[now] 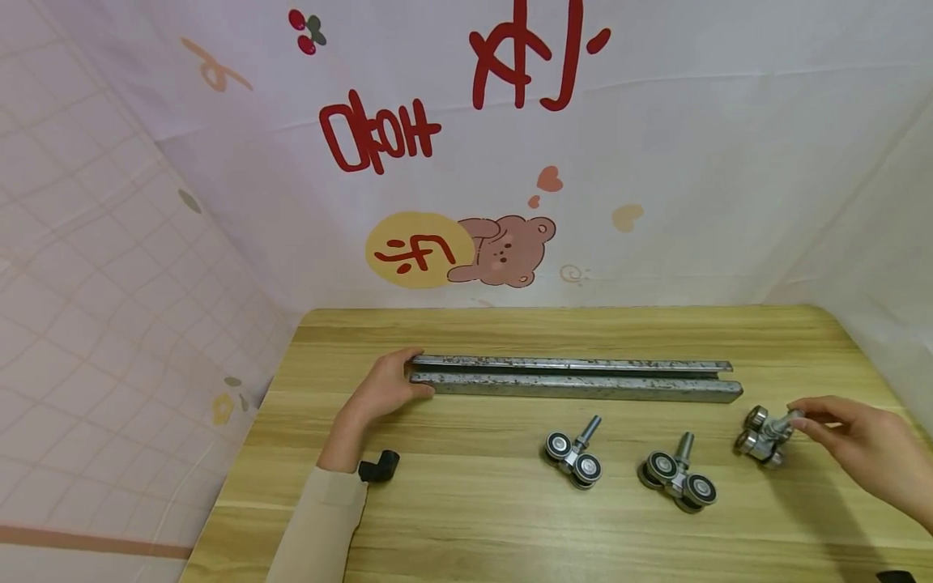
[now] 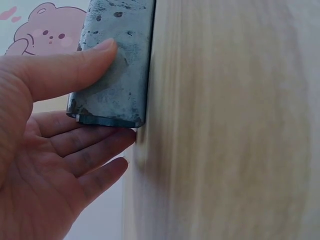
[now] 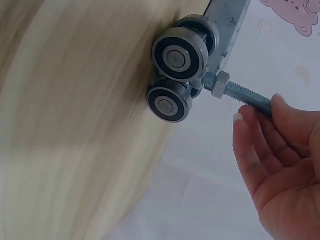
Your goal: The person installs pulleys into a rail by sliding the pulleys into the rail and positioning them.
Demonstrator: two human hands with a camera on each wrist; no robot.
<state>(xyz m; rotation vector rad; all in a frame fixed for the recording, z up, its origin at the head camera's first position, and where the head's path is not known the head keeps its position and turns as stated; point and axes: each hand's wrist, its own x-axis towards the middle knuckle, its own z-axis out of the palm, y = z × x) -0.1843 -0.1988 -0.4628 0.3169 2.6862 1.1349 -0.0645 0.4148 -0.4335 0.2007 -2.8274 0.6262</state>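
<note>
A grey, rust-spotted metal channel rail [image 1: 576, 389] lies across the table with its slot facing up. My left hand [image 1: 389, 385] holds the rail's left end; in the left wrist view the thumb [image 2: 95, 62] presses on its side face and the fingers reach around behind the end. Off the rail's right end, my right hand [image 1: 853, 429] pinches the threaded bolt of a four-wheeled roller trolley [image 1: 761, 437]. The right wrist view shows its bearing wheels [image 3: 175, 57] close to the tabletop and a nut [image 3: 221, 85] on the bolt; whether the wheels touch the wood I cannot tell.
Two more roller trolleys, one smaller [image 1: 572, 457] and one larger [image 1: 678, 478], rest in front of the rail, bolts pointing up. The wooden table [image 1: 452, 518] meets a printed cloth backdrop [image 1: 656, 162] behind. A black strap piece [image 1: 381, 467] shows at the left wrist.
</note>
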